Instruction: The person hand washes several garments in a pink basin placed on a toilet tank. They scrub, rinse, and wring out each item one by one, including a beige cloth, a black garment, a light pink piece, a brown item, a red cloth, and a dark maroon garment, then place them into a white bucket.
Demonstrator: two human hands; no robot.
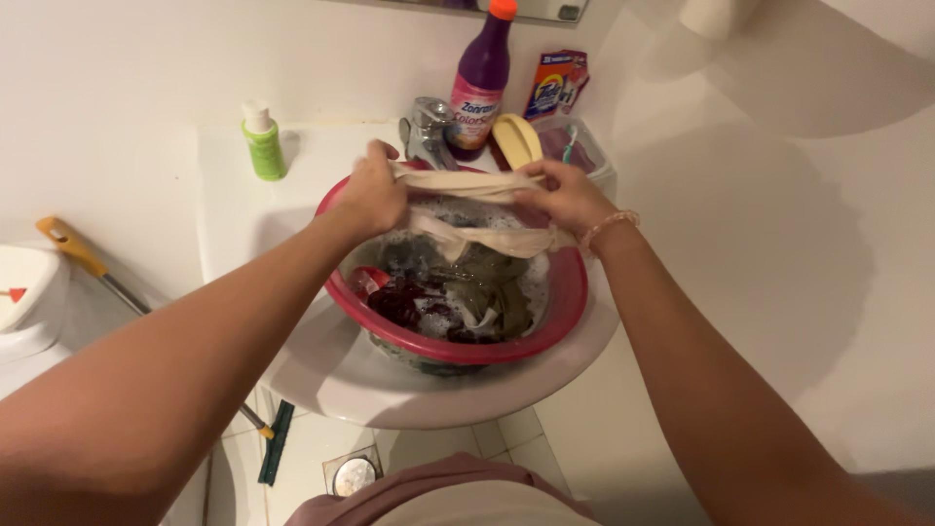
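Both hands grip a beige cloth (467,185) stretched between them, just above the red basin (570,297). Left hand (372,195) is closed on one end, right hand (565,200) closed on the other, w/ a bead bracelet (606,226) at the wrist. The basin sits in the white sink (331,375) and holds foam + dark wet clothes (458,292). Behind the basin: tap (426,129), purple bottle (480,78), yellow brush (518,141). Left of the basin a green bottle (263,144) stands on the sink edge.
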